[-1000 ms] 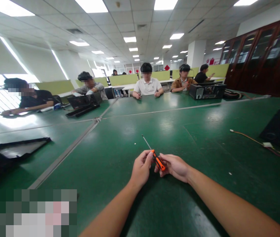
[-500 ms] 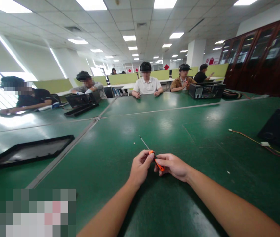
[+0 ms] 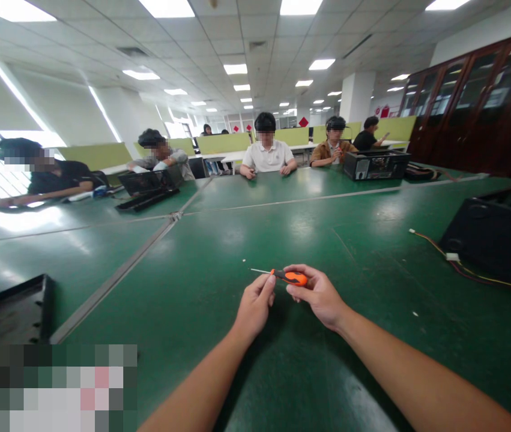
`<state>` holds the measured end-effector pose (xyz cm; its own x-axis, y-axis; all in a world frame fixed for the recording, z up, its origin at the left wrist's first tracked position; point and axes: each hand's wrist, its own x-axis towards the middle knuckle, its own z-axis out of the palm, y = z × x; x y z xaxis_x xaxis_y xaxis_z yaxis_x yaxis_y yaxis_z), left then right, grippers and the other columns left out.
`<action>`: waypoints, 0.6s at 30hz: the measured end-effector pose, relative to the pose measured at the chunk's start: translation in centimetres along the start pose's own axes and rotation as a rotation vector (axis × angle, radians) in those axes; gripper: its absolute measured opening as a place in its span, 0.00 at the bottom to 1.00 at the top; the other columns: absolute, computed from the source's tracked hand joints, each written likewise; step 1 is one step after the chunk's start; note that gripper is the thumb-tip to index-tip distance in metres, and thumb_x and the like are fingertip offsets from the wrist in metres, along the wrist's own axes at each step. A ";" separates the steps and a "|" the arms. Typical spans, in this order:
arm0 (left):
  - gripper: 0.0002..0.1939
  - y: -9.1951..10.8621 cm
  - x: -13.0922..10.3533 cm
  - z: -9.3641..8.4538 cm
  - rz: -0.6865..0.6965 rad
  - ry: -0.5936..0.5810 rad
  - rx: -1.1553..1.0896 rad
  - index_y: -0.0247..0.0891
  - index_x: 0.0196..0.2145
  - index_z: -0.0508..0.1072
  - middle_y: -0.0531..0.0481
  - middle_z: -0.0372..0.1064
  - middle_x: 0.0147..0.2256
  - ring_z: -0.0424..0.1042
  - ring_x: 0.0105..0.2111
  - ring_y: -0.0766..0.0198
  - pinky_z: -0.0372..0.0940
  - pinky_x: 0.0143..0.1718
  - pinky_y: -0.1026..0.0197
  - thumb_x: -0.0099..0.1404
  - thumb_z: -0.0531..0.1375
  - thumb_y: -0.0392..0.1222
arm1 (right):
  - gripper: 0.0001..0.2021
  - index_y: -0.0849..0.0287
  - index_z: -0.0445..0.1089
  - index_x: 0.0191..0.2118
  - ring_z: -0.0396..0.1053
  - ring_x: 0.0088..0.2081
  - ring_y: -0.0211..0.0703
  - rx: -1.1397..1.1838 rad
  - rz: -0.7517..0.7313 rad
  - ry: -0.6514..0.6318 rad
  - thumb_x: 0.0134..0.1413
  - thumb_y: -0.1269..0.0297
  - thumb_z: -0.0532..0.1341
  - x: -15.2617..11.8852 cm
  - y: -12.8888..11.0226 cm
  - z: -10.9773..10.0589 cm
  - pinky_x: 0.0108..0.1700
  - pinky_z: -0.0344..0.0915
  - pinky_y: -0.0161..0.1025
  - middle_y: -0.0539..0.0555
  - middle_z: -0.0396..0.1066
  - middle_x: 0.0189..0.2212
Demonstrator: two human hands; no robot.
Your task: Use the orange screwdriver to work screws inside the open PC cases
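An orange and black screwdriver (image 3: 295,277) is held between my two hands above the green table (image 3: 219,342). Its thin metal shaft points left, and the handle lies nearly level. My left hand (image 3: 255,303) pinches it where the shaft meets the handle, thumb on the near side. Around the handle's rear end the fingers and thumb of my right hand (image 3: 320,297) are closed. Part of the shaft is covered by my left fingers.
At right stands a black computer case (image 3: 498,231) with a wire cable (image 3: 452,257) beside it. A black panel (image 3: 45,306) lies at left. Across the table, another open case (image 3: 376,166) stands near a person in brown. Several people sit around.
The screwdriver has turned from pointing forward and left to nearly level, tip leftward. My right hand has risen with the handle. The case at right and the left panel have shifted position.
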<state>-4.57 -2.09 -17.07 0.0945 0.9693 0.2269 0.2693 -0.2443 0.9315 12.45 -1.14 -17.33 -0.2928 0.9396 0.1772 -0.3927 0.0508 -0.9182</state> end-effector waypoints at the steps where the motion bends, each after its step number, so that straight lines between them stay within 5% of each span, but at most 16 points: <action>1: 0.23 -0.1 0.0 0.0 -0.002 -0.014 -0.011 0.36 0.29 0.71 0.57 0.56 0.20 0.57 0.22 0.67 0.55 0.27 0.63 0.69 0.53 0.59 | 0.19 0.57 0.74 0.46 0.66 0.29 0.36 -0.059 -0.025 -0.013 0.45 0.62 0.72 -0.1 0.0 0.1 0.30 0.63 0.35 0.51 0.74 0.35; 9: 0.17 -0.5 0.3 0.2 0.044 -0.109 -0.006 0.36 0.37 0.76 0.52 0.67 0.27 0.63 0.26 0.66 0.59 0.31 0.62 0.67 0.56 0.53 | 0.18 0.52 0.71 0.54 0.69 0.50 0.49 -0.777 -0.778 -0.067 0.58 0.69 0.64 -2.9 -3.9 1.2 0.56 0.63 0.48 0.57 0.70 0.47; 11: 0.17 -0.7 0.3 0.2 0.041 -0.101 0.012 0.37 0.41 0.77 0.49 0.71 0.33 0.66 0.28 0.64 0.62 0.33 0.61 0.67 0.57 0.51 | 0.18 0.50 0.65 0.56 0.70 0.49 0.47 -0.730 -0.760 -0.068 0.61 0.70 0.60 -4.6 -5.5 2.3 0.55 0.63 0.47 0.55 0.71 0.46; 14: 0.17 -0.6 0.4 0.0 0.073 -0.037 0.097 0.39 0.48 0.76 0.48 0.72 0.36 0.69 0.32 0.63 0.65 0.37 0.59 0.66 0.57 0.49 | 0.15 0.48 0.63 0.56 0.70 0.43 0.46 -0.628 -0.537 0.105 0.65 0.65 0.55 -8.4 -7.0 3.9 0.47 0.66 0.44 0.55 0.70 0.43; 18: 0.18 1.7 2.0 -0.4 0.207 0.073 0.223 0.40 0.52 0.74 0.48 0.71 0.39 0.71 0.39 0.60 0.67 0.45 0.56 0.65 0.58 0.45 | 0.21 0.49 0.67 0.55 0.63 0.26 0.43 -0.579 -0.264 0.185 0.58 0.50 0.62 -14.7 -7.4 4.1 0.29 0.61 0.40 0.52 0.68 0.29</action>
<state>-4.29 -0.54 -14.90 0.1026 0.8957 0.4327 0.4559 -0.4289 0.7799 16.09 -16.69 -11.67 -0.0760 0.9109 0.4057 0.1169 0.4122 -0.9036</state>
